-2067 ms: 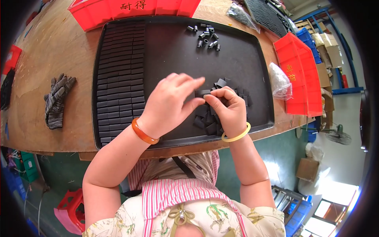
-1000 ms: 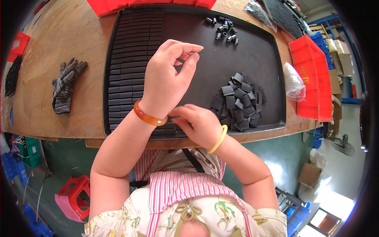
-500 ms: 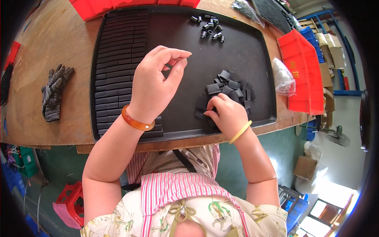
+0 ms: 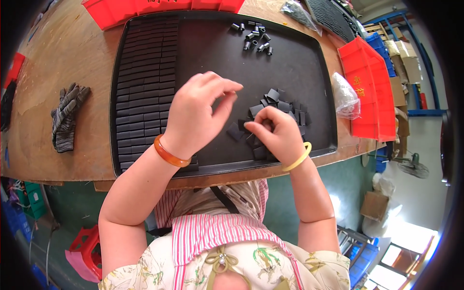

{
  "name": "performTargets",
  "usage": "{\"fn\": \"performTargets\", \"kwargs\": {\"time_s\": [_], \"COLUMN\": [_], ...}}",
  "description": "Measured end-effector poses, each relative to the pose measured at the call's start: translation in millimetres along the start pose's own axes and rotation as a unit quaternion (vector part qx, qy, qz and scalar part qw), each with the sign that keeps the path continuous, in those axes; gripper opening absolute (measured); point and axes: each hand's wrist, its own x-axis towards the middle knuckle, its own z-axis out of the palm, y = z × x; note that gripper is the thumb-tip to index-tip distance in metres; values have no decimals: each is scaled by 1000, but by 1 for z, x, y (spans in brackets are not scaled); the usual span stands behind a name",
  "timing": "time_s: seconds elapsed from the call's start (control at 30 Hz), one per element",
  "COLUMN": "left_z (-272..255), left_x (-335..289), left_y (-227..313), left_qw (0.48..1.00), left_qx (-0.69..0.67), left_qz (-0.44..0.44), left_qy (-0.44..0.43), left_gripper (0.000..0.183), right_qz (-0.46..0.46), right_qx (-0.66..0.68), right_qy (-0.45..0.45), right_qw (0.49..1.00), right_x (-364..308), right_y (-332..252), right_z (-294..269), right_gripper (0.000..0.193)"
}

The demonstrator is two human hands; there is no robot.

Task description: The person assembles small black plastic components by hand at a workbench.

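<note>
A large black tray (image 4: 212, 58) lies in front of me. My left hand (image 4: 200, 108) hovers over its middle, thumb and forefinger a little apart, with nothing visible between them. At the right of the tray, my right hand (image 4: 278, 133) is at a loose pile of small flat black pieces (image 4: 282, 106). Its thumb and forefinger pinch together on a flat black piece (image 4: 242, 124) at the pile's left edge, partly hidden by the fingertips. Tightly lined-up rows of similar black pieces (image 4: 140, 96) fill the tray's left side; my left forearm covers some of them.
Several short black tubes (image 4: 253, 36) lie loose at the tray's far side. Red bins stand beyond the tray (image 4: 164, 7) and to its right (image 4: 369, 92), near a clear plastic bag (image 4: 345, 96). A grey knitted glove (image 4: 67, 116) lies on the wooden table (image 4: 92, 159) at left.
My left hand has moved slightly right and nearer to me, its thumb and forefinger parting. My right hand has shifted a little left, its fingertips now at the pile's left edge.
</note>
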Motion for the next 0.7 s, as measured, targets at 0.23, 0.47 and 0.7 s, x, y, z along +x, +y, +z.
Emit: {"fn": "performTargets", "kwargs": {"time_s": [0.23,0.47,0.7], "left_z": [14,13,9], "left_x": [-10,-7,-8], "left_y": [9,10,5], "left_qw": [990,997,999], "left_qx": [80,47,6], "left_qz": [106,59,23], "left_qy": [-53,-15,-28], "left_gripper": [38,29,22], "right_qz": [42,112,77], "right_qx": [342,676,629], "right_qy": [50,106,25], "right_qw": [938,721,773], "right_x": [0,7,6], "right_y": [-5,9,5], "right_z": [7,1,4], "right_gripper": [15,10,23]}}
